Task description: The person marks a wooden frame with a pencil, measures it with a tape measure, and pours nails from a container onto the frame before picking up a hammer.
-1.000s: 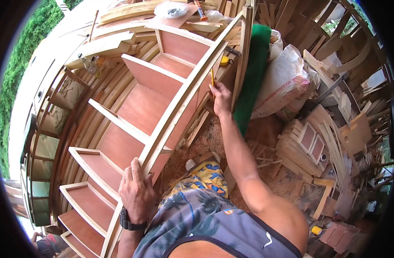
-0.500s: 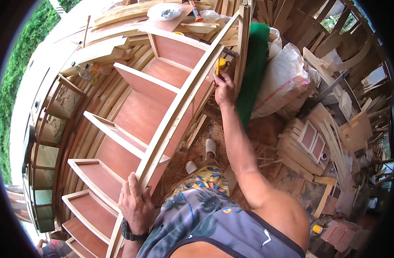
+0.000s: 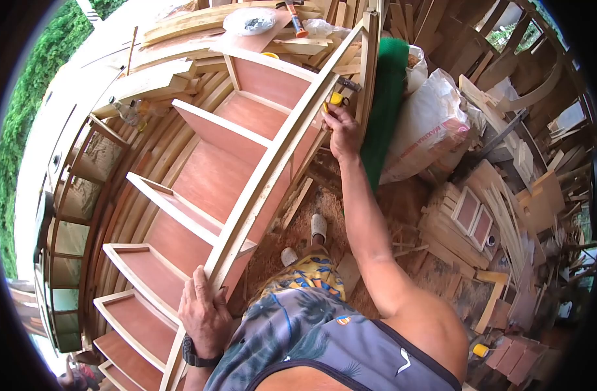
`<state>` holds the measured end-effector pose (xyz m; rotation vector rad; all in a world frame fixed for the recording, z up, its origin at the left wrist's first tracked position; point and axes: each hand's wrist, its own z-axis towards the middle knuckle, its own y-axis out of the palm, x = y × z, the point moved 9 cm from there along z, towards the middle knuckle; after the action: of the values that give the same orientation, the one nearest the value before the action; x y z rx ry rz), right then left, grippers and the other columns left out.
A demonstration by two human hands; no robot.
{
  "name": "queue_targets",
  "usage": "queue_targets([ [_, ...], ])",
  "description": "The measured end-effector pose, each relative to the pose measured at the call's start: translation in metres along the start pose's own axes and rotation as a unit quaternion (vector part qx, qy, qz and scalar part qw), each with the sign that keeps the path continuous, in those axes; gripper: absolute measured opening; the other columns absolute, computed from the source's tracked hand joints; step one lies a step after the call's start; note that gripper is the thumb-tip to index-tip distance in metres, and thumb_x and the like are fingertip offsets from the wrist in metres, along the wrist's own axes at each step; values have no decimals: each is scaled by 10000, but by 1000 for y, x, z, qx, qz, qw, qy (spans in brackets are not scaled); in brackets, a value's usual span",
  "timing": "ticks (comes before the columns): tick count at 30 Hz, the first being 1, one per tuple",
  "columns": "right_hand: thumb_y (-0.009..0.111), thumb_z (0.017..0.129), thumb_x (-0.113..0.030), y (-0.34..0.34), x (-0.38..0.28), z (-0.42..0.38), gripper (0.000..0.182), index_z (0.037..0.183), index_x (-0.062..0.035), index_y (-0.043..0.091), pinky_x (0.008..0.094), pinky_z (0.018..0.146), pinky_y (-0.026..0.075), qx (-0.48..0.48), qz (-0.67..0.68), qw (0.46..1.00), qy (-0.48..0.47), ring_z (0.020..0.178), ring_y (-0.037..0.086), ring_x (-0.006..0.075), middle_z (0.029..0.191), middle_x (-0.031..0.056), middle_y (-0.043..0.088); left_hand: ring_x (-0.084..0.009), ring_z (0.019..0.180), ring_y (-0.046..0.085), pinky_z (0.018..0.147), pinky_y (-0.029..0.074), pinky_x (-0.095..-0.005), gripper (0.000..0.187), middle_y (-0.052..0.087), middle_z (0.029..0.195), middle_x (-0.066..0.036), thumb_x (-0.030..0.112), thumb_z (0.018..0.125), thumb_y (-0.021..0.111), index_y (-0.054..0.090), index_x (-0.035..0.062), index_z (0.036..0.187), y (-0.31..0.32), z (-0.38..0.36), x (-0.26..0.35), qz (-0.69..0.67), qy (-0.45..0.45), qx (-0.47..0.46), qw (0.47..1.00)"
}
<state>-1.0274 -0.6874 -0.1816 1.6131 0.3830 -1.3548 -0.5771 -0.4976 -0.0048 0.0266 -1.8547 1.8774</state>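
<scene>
A long wooden cabinet frame [image 3: 267,171] with pale edges and reddish plywood panels slants up and away from me. Several drawer-like compartments [image 3: 142,267] stick out along its left side. My left hand [image 3: 204,309], with a watch on the wrist, is closed over the lower part of the long pale rail. Near the upper end, my right hand [image 3: 342,130] pinches a small yellow tape measure [image 3: 337,100] against the frame's right side. Its fingers partly cover the tape measure. Just above it, a dark metal clamp-like piece [image 3: 348,84] sits against the wood.
Stacked boards [image 3: 174,81] lie beyond the cabinet, with a hammer [image 3: 297,23] and a plastic bag [image 3: 249,21] on top. To the right are a green cloth [image 3: 391,98], white sacks [image 3: 428,127] and small framed panels [image 3: 473,214]. Sawdust covers the floor [image 3: 318,195].
My right hand has shifted slightly and the yellow tape measure has turned and dropped a little beside the frame. My left hand has stayed at nearly the same place on the rail.
</scene>
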Motion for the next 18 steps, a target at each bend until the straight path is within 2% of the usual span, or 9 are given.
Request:
queue_targets([
  [1,681,920,9,-5,4,-3,227,1144,17,716,233,678,460,-6,0,1000,0,753,584,98,949,28,688,-414,968,627,805,503,-498,604,615,1103,-223,78,845,715,483,-28,1393,0,-1,-1,5,4,5,1000],
  [4,695,914,30,-23,19,-20,254,1166,5,692,242,693,468,51,101,994,10,781,605,123,956,53,682,-418,988,628,819,507,-500,607,619,1128,-226,72,842,710,482,-30,1395,1,-1,-2,1,11,13,1000],
  [7,685,914,37,-12,29,-20,248,1161,15,691,243,696,472,33,55,997,36,791,613,124,959,57,685,-454,973,611,802,501,-519,546,600,1120,-255,98,905,681,477,-41,1391,-2,0,1,-3,6,3,1000],
  [9,676,913,47,-4,28,-10,241,1153,25,691,249,699,475,20,18,999,39,798,615,125,967,61,688,-452,975,613,802,503,-520,550,601,1120,-254,102,901,685,478,-41,1390,-2,0,1,-2,9,8,1000],
  [11,669,912,52,6,17,1,237,1147,35,691,251,697,474,2,59,998,15,785,605,129,972,68,692,-451,976,614,802,505,-521,555,602,1120,-254,105,898,690,478,-42,1390,-3,0,1,-1,15,16,1000],
  [15,647,928,53,0,6,1,216,1138,27,693,257,694,467,4,52,998,21,764,580,136,975,60,665,-441,974,619,806,512,-515,576,608,1112,-239,96,873,706,484,-37,1388,-4,-1,0,2,11,16,1000],
  [18,650,937,17,-19,21,-12,239,1174,-7,679,275,713,470,-9,114,992,45,816,581,135,999,54,647,-434,984,621,822,510,-511,584,614,1111,-230,87,859,714,490,-34,1384,-6,0,0,-1,-5,8,1000],
])
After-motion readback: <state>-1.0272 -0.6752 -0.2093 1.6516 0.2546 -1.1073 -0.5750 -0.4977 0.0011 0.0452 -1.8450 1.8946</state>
